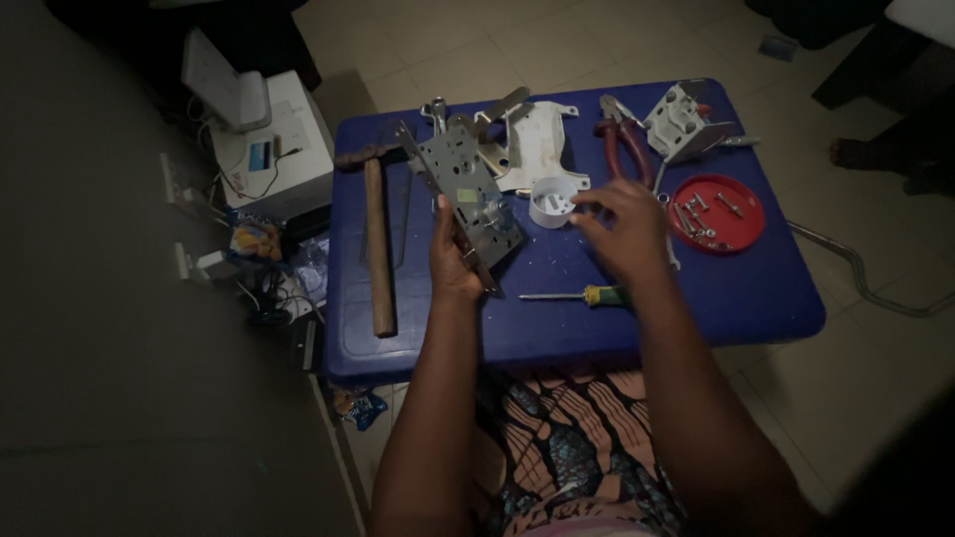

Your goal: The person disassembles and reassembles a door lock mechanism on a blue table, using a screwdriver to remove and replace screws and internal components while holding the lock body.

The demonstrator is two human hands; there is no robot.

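Nearest, a yellow-handled screwdriver [582,295] lies on the blue table [756,298], at 6 o'clock from the right hand [619,227], which hovers with fingers loosely spread, holding nothing. The left hand [453,261] grips the grey lock case [466,189], its long axis running 11 to 5 o'clock. Just beyond the right hand's fingertips stands a white cup [551,201], contents unclear; at 3 o'clock a red dish [748,204] holds screws.

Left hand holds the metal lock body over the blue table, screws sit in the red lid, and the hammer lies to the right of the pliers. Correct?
Not quite. The head view shows the hammer lying far left of the pliers, by the table's left edge. The rest holds: the left hand holds the metal lock body over the blue table, and screws sit in the red lid.
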